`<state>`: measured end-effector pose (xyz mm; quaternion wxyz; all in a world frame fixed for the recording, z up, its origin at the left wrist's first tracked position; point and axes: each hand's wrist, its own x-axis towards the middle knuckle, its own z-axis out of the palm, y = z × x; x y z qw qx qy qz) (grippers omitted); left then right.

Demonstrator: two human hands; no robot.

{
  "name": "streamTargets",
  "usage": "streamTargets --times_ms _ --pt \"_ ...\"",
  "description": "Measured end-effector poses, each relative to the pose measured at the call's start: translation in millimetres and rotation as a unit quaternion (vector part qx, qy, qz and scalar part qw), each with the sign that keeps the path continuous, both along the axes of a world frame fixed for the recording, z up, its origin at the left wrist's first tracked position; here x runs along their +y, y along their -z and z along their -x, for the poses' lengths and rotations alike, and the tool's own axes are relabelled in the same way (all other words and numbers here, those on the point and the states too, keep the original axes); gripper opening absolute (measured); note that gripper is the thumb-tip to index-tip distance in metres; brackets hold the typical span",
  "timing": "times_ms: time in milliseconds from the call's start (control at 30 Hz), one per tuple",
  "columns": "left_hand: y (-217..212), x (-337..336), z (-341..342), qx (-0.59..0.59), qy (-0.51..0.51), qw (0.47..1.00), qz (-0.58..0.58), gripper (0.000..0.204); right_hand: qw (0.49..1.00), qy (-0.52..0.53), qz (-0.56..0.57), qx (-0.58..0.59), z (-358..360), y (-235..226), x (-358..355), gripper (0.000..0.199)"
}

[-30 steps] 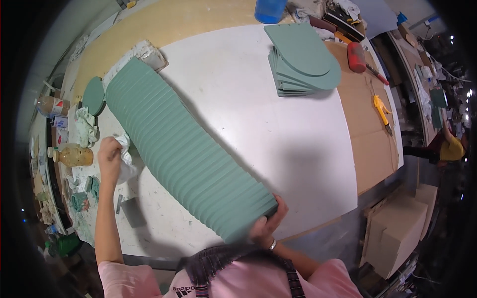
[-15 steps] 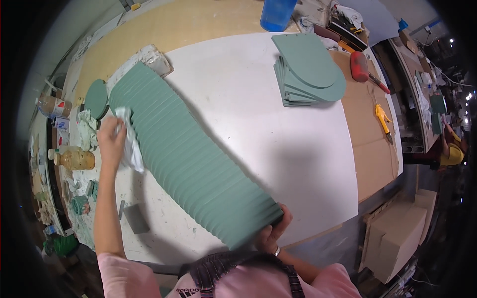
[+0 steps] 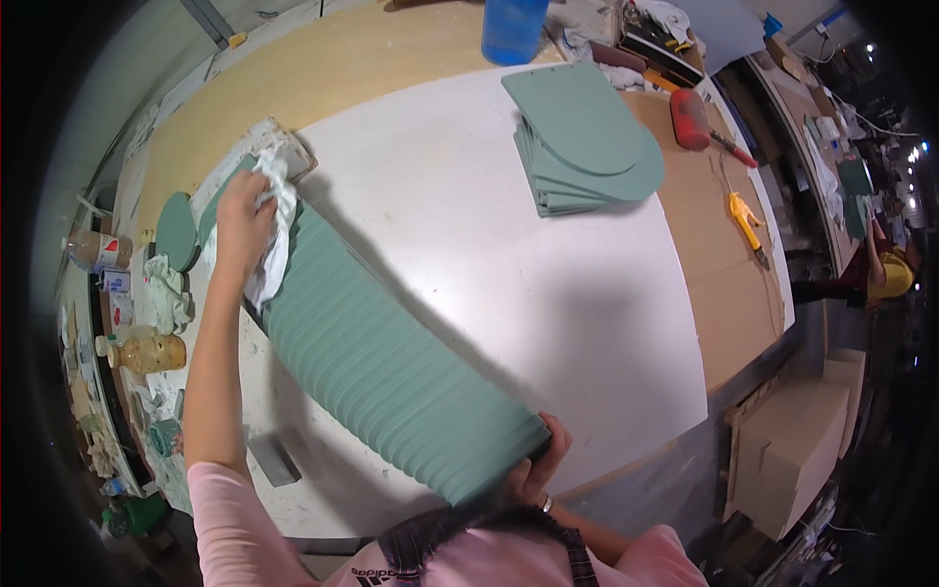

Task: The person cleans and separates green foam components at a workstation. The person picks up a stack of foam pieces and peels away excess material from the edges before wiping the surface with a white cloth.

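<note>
A long row of thin green panels point(image 3: 377, 352), packed face to face, slants across the white table from far left to near middle. My left hand point(image 3: 244, 215) is closed on a crumpled white cloth point(image 3: 279, 235), which lies on the row's far end. At the near end, my right hand point(image 3: 544, 460) has its fingers wrapped round the last panel; part of that hand is hidden beneath the row. A worn, whitish block point(image 3: 284, 147) stands against the far end. Beside that end lies a green disc point(image 3: 177, 230).
Round-ended green panels point(image 3: 582, 137) are stacked at the far right, near a blue container point(image 3: 514, 29). A red mallet point(image 3: 691, 119) and yellow air gun point(image 3: 745, 220) lie on cardboard. Bottles point(image 3: 147, 353) and rags point(image 3: 168, 293) line the left edge. A grey block point(image 3: 274, 458) lies near my left forearm.
My left hand has moved the cloth from the row's left side up onto its far end. My right hand stays at the near end. The view has shifted slightly.
</note>
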<state>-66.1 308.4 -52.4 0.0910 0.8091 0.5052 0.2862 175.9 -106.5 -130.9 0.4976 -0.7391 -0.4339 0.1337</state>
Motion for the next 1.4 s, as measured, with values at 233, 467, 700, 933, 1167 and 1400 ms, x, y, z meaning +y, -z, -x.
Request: streamTargets --times_ms 233,467,700,933,1167,1400 --pt "7 -18 28 -0.010 -0.030 0.998 -0.057 0.016 1.000 -0.003 -0.006 0.012 -2 6 -1 0.064" --pt "11 -26 135 0.046 -0.057 0.996 -0.055 0.016 1.000 -0.017 -0.002 0.004 1 3 0 0.062" --pt "4 19 10 0.038 0.036 0.992 -0.115 0.014 0.999 -0.018 -0.019 0.027 1 7 0 0.063" --pt "3 13 91 0.017 -0.053 0.998 -0.011 0.013 1.000 -0.014 0.004 -0.008 0 3 -1 0.061" --pt "7 35 30 0.022 0.015 0.996 -0.086 0.014 0.999 0.017 -0.017 0.032 1 9 -2 0.063" --pt "33 16 216 0.036 -0.109 0.992 -0.050 0.022 1.000 0.001 -0.009 0.028 8 1 1 0.062"
